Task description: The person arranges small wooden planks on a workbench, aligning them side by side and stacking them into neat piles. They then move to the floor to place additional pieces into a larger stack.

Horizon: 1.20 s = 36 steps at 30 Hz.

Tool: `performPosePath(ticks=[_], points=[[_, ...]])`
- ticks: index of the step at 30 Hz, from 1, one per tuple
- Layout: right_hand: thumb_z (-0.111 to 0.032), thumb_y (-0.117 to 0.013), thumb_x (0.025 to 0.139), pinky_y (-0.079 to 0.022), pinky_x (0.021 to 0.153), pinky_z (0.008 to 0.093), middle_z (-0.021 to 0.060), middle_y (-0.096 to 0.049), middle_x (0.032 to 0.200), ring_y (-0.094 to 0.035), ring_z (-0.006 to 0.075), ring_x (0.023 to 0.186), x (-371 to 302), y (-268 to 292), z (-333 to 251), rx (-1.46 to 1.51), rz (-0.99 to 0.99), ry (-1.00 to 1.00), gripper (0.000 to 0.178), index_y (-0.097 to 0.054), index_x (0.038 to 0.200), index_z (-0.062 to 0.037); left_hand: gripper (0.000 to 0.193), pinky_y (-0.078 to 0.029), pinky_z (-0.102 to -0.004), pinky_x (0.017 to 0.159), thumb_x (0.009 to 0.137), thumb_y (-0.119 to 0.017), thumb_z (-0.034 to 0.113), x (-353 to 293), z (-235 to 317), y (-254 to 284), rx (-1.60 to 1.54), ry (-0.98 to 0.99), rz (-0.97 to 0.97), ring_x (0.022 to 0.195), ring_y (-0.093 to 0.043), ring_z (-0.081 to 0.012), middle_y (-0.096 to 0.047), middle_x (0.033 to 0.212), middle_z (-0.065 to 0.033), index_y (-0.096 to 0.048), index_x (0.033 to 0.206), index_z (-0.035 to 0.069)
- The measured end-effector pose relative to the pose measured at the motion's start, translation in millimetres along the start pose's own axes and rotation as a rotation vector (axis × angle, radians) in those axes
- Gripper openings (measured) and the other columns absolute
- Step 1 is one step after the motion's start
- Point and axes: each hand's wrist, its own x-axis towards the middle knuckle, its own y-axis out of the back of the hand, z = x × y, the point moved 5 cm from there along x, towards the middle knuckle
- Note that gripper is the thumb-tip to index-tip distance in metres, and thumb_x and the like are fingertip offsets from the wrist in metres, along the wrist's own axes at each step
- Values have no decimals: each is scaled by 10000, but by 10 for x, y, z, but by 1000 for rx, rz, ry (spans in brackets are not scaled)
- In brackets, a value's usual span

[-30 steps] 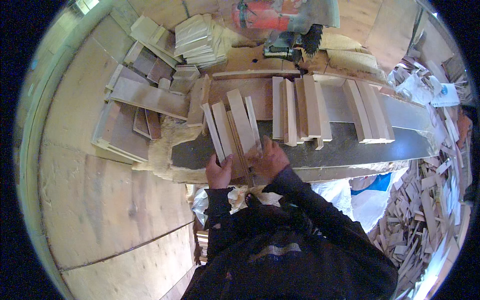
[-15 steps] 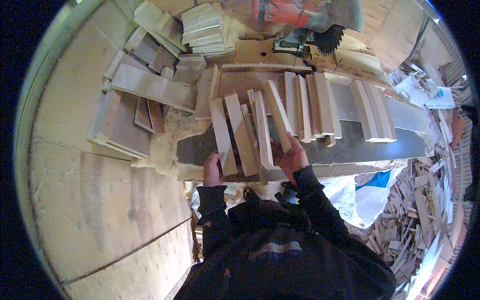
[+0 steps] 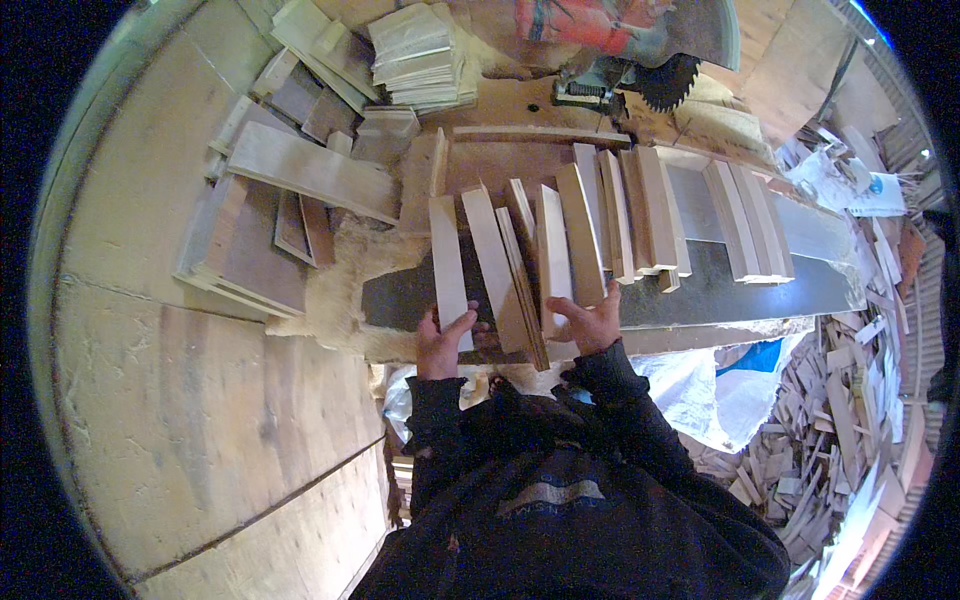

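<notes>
Hands (image 3: 440,343) (image 3: 592,325) touch wooden strips (image 3: 450,265) at their near ends.

A pale wooden strip (image 3: 449,265) covers part of the left hand's (image 3: 438,350) fingers. The red saw housing (image 3: 585,25) is cut off by the top edge; its guard (image 3: 712,35) hides the upper blade (image 3: 670,85). The desk (image 3: 720,305) covers the white sack's (image 3: 705,410) top. The lower edge crops the black jacket (image 3: 580,545).

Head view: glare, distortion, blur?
Head view: wooden edging at left bows; head view: glare at the right end of the dark tabletop, white sack washed out; head view: dark sleeves lose detail, wood strips, left hand and right hand show no obvious blur.
</notes>
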Motion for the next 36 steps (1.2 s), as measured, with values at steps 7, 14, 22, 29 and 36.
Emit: performPosePath(ticks=[7,14,22,29,36], points=[[-123,-658,758,-437,913,483,315,-298,1292,-396,450,1150,-125,420,-133,-502,145,452,659,-341,1325,-12,524,-461,-376,794,758,-710,274,-253,534,124,988,-557,460,921,-576,-317,-579,1075,-191,-502,1165,18],[-197,-720,716,-394,918,499,292,-410,1220,-384,462,1169,-601,166,-473,-1047,166,603,617,-438,1243,-42,847,-399,-461,923,662,-784,367,-504,263,-697,981,-474,202,1073,-482,-385,-483,1173,-242,-367,1289,-21],[-260,-656,839,-525,680,346,183,-571,980,-624,229,786,-826,-207,-297,-546,-402,454,603,-380,1261,71,610,-489,-374,824,741,-731,289,-166,-102,-301,259,86,-113,929,-610,-297,-596,1046,-170,-475,1194,-30],[-191,-576,896,-516,714,325,101,-623,921,-616,210,811,-586,-214,-48,566,-571,-458,325,-509,1121,33,367,-538,-340,623,903,-525,270,-318,239,-150,-330,229,-143,772,-660,-260,-645,992,-174,-497,1172,24],[-116,-632,855,-560,703,366,104,-594,963,-625,199,818,-401,-531,-38,367,-618,-413,315,-473,1098,4,327,-495,-299,575,914,-487,297,-289,416,162,-190,63,13,688,-633,-213,-669,939,-173,-548,1096,31]])
